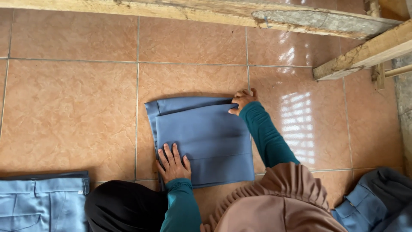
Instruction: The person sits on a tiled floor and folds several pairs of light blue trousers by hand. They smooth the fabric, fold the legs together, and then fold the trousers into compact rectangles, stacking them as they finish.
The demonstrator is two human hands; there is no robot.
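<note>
Floor (77,111) was glossy orange-tan ceramic tile with thin grout lines, rough wooden planks (300,19) running along the far edge. A folded blue-grey garment (206,137), smooth fabric in a neat rectangle, lay flat on the tiles. Left hand (173,164) was spread flat, pressing its near corner; right hand (242,101) had curled fingers pinching the far edge. Light blue trousers (43,202) sat off to the left

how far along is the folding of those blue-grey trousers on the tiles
Well along: the blue-grey garment already lies folded into a compact rectangle. The left hand presses its near edge flat; the right hand grips the far corner. A heap of blue clothing at right looks unfolded.
</note>
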